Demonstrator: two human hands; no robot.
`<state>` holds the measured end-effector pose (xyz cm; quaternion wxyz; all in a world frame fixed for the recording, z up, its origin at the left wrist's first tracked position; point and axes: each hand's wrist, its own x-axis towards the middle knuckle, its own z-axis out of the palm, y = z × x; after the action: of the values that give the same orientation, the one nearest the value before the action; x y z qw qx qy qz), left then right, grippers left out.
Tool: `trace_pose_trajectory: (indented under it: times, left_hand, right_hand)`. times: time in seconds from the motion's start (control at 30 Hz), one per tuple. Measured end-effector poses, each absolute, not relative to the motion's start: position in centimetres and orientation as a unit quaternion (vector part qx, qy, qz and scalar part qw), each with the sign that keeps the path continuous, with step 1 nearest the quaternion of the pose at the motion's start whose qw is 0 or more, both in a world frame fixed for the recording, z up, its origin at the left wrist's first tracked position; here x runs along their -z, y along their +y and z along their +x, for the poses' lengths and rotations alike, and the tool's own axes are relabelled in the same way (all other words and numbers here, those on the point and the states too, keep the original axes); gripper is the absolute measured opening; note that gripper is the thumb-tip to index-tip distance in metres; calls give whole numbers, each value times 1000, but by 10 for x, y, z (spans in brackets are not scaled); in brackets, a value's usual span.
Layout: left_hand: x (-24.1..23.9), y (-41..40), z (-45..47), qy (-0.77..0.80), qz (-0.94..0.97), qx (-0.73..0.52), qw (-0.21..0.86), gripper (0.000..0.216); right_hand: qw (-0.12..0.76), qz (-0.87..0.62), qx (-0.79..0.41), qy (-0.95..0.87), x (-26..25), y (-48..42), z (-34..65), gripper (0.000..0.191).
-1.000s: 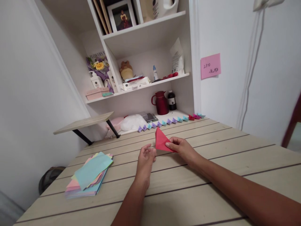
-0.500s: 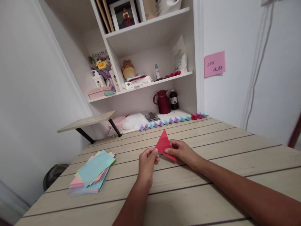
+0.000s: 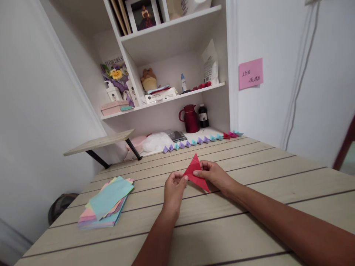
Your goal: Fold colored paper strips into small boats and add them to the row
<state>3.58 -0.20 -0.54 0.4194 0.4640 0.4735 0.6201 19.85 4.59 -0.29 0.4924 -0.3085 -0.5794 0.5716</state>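
Observation:
A red sheet of paper (image 3: pixel 196 180), folded into a triangle, is held just above the table between my two hands. Its top corner points away from me and another corner hangs down to the right. My left hand (image 3: pixel 175 188) pinches the left corner between thumb and fingers. On the right edge, my right hand (image 3: pixel 212 173) grips the paper with the thumb on the near face and the fingers behind, partly hidden. Beyond them, a row of small folded paper shapes (image 3: pixel 200 140) in purple, light blue, red and pink lines the back of the table.
A loose stack of coloured paper (image 3: pixel 111 197) lies on the left of the planked table (image 3: pixel 238 229). Behind it stands a small wooden riser (image 3: pixel 100 142) with black legs. White shelves at the back hold a red jug (image 3: pixel 191 120), a dark bottle (image 3: pixel 203 116) and a plastic bag (image 3: pixel 158 142).
My right hand has shifted slightly up along the red paper, and the paper has tilted a little. The whole view has drifted slightly; both hands keep their hold.

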Motion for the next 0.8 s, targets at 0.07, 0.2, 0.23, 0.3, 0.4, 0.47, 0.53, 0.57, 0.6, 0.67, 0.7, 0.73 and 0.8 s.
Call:
trace_pose_trajectory:
  times: [0.07,0.2,0.23,0.3,0.4,0.47,0.53,0.57,0.6,0.67,0.7,0.73,0.8]
  left_hand:
    - [5,-1,36,469,459,-625,423,41]
    - [5,-2,36,464,457,-618,441,33]
    - [5,-2,36,463,453,-620,442,30]
    - [5,-1,35,458,443,-630,445,28]
    - [5,-1,30,437,416,-644,470,28]
    - [4,-1,25,415,395,-652,496,30]
    - [1,-2,21,392,379,-654,523,32]
    - [0,-2,20,382,375,-652,537,33]
    - [-1,-3,19,372,375,-646,551,34]
    - [-2,-5,20,358,380,-631,575,36]
    - [-3,-6,21,351,385,-620,587,37]
    - [-3,-6,22,344,393,-606,600,37]
    - [-2,-7,24,326,409,-577,627,38]
  right_hand:
    - [494,-303,-575,-578,4,47,199,38]
    - [488,-292,-581,-582,5,46,197,38]
    - [485,-290,-582,-584,4,45,196,38]
    - [481,-284,-583,-590,3,43,195,38]
    - [480,-281,-577,-598,0,39,195,35]
    - [485,-278,-569,-602,-3,39,197,36]
    - [500,-275,-561,-600,-6,40,200,40]
    - [511,-273,-557,-595,-8,41,202,40]
    - [523,-273,-552,-589,-9,42,203,40]
    - [543,-268,-550,-575,-10,43,205,39]
    - [548,-263,-553,-570,-11,44,205,39]
    - [549,-255,-559,-567,-11,43,205,39]
    - [537,-228,-576,-572,-13,41,205,40]
